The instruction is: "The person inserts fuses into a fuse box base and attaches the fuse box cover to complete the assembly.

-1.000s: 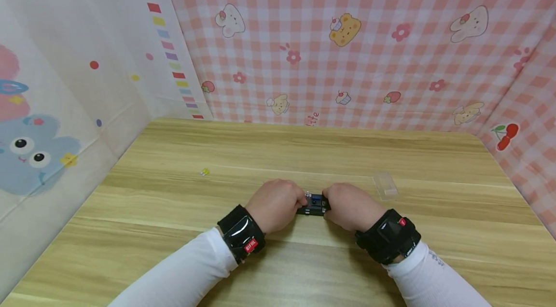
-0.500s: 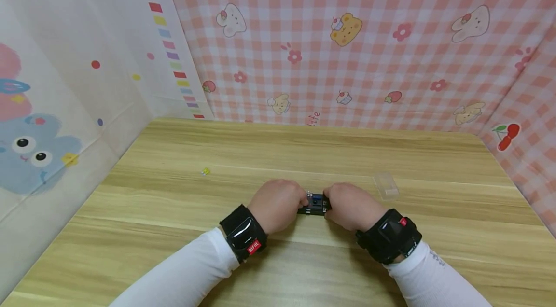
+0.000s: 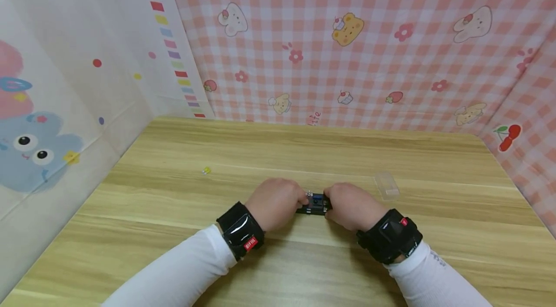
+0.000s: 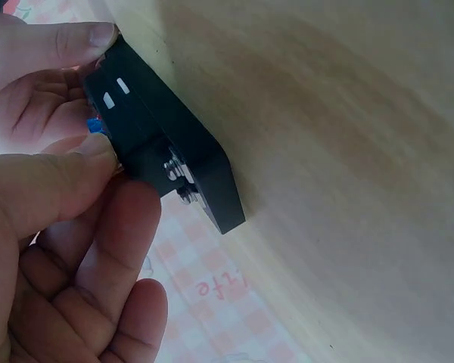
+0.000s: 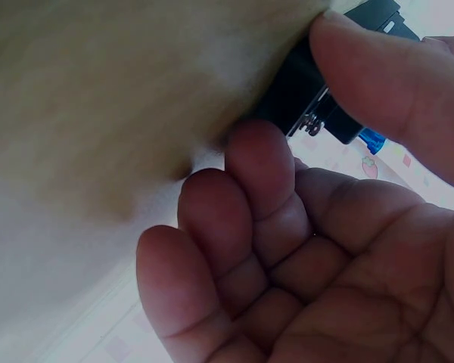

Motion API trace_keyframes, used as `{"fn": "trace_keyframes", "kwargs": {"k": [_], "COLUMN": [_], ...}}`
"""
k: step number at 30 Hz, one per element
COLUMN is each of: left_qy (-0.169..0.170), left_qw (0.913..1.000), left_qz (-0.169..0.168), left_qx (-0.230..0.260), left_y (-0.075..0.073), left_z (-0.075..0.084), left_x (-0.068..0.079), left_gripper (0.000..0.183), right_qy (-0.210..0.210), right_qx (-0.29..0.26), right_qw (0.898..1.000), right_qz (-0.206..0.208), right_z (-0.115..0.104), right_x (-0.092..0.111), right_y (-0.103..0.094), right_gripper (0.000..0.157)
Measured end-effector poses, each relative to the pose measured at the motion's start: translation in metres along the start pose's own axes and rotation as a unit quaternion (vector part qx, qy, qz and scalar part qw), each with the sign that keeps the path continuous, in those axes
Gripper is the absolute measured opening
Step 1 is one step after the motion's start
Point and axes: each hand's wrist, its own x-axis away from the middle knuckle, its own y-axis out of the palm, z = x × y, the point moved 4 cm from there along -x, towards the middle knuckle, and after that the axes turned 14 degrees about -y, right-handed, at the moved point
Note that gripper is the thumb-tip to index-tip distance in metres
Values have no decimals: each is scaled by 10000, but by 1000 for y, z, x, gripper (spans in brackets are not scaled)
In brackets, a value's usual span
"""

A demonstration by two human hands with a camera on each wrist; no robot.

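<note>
Both hands meet at a small black module (image 3: pixel 315 209) on the table in the head view. It has metal screw terminals at its ends and a blue part (image 4: pixel 96 125) on its face. My left hand (image 3: pixel 274 204) pinches with thumb and index finger at the module's left end, beside the screws (image 4: pixel 180 180); the spot between those fingertips is hidden. My right hand (image 3: pixel 353 205) grips the opposite end, its thumb (image 5: pixel 393 91) along one side. Its other fingers curl by the table in the right wrist view.
A small yellow piece (image 3: pixel 206 170) lies on the wooden table (image 3: pixel 173 230) to the left. A clear plastic piece (image 3: pixel 386 185) lies flat beyond the right hand. Patterned cloth (image 3: pixel 312 75) walls in the table's back and sides.
Almost nothing differs. The left wrist has shifted slightly to the left since half a second ago; both hands keep their hold on the module.
</note>
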Motion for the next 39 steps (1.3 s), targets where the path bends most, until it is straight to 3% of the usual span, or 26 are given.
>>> {"fn": "trace_keyframes", "kwargs": {"k": [11,19,27,39], "left_qy": [-107,-408,-1086,-1827], "left_qw": [9978,9971,9936,9831], "left_qz": [-444,-346,-156,87], "left_qx": [483,546,253,64], "left_y": [-6,-19,-29,-41], "left_z": [-11,-34,-75,-150], "left_x": [3,5,9,26], "left_gripper": [14,16,20,22], "right_qy": [-114,-90,-25,-68], "right_qx": [66,136,149,164], "right_qw": [9999,9999,9999,9998], "right_qz": [2,11,-22,2], "right_z": [-1,-1,-1,-1], "right_x": [-1,-1,-1,-1], "right_y": [-1,0,1,2], "right_gripper": [13,14,17,17]}}
